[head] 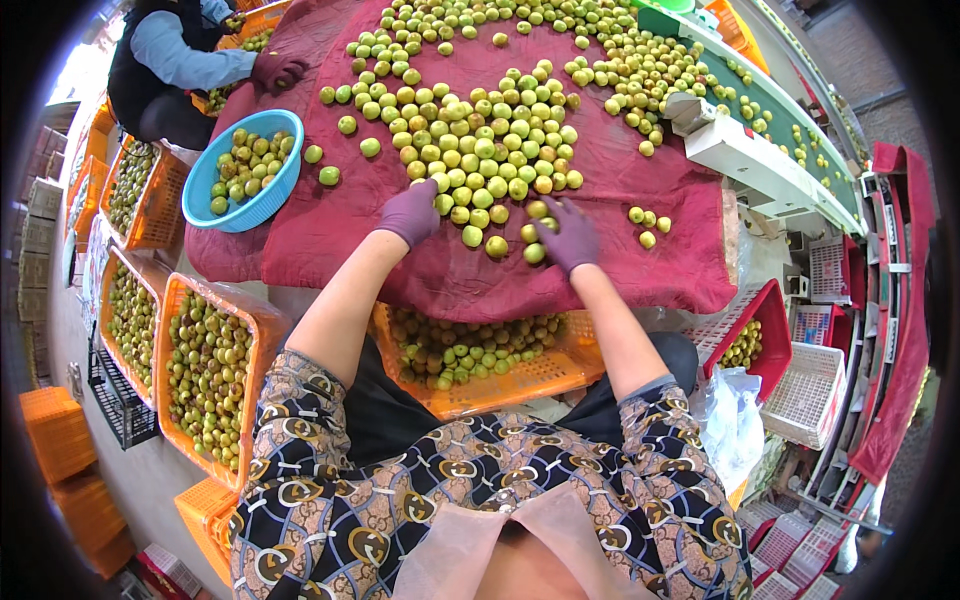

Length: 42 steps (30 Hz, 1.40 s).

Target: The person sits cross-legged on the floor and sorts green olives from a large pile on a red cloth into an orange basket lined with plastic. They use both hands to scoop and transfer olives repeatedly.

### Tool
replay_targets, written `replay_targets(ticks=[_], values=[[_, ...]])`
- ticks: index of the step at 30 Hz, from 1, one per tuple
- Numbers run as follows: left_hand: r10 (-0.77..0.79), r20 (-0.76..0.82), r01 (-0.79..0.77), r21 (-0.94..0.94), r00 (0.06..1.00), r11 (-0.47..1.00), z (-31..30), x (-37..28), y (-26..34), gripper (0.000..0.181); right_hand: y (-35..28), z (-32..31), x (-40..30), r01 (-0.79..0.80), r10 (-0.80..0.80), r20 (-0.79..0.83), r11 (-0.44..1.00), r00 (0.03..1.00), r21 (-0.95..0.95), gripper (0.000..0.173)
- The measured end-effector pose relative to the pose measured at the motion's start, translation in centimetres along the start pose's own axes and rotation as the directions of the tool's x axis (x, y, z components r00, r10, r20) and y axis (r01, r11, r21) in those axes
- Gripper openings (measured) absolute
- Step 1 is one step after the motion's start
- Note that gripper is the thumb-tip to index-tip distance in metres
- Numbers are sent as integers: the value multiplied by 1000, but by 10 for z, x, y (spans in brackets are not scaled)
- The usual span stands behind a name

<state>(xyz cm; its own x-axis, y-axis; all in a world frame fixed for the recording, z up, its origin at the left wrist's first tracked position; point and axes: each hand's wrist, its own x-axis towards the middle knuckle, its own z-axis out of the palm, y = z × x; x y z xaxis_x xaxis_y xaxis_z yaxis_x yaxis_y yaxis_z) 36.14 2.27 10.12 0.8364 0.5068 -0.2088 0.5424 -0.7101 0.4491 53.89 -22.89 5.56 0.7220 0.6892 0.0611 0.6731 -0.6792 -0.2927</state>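
Both my hands wear purple gloves above a table spread with dark red cloth [330,255]. My left hand [411,214] rests at the near left edge of a broad heap of round yellow-green jujubes [487,146], its fingertips against the fruit. To the right, my right hand [568,234] has its thumb and fingers around a few jujubes [534,253] at the heap's near edge; whether it grips one is hidden. Below the table edge, between my knees, an orange plastic crate [517,390] holds browner and green jujubes.
A blue basin [292,161] of jujubes stands at the table's left. Beyond it, a co-worker's gloved hand [277,71] is over the cloth. Filled orange crates [255,375] line my left. A green conveyor belt [780,139] with a white side rail [765,169] borders the right.
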Motion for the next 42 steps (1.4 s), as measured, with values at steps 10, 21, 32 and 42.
replay_targets(ticks=[10, 21, 32, 42], values=[[299, 450, -264, -141, 842, 954, 28, -29, 20, 50, -72, -59, -59, 165, -415, 575, 885, 705, 436, 51], [152, -13, -152, -200, 988, 968, 6, -5, 2, 31, -28, 12, 44, 184, -173, -147, 981, 974, 61, 24], [22, -1, -22, -34, 1000, 999, -12, 2, -19, 46, -35, 3, 2, -369, 12, 430, 538, 903, 758, 26], [-92, 391, 382, -919, 916, -98, -31, -1, -23, 33, -136, -18, 98, 491, -336, -358, 619, 871, 613, 32]])
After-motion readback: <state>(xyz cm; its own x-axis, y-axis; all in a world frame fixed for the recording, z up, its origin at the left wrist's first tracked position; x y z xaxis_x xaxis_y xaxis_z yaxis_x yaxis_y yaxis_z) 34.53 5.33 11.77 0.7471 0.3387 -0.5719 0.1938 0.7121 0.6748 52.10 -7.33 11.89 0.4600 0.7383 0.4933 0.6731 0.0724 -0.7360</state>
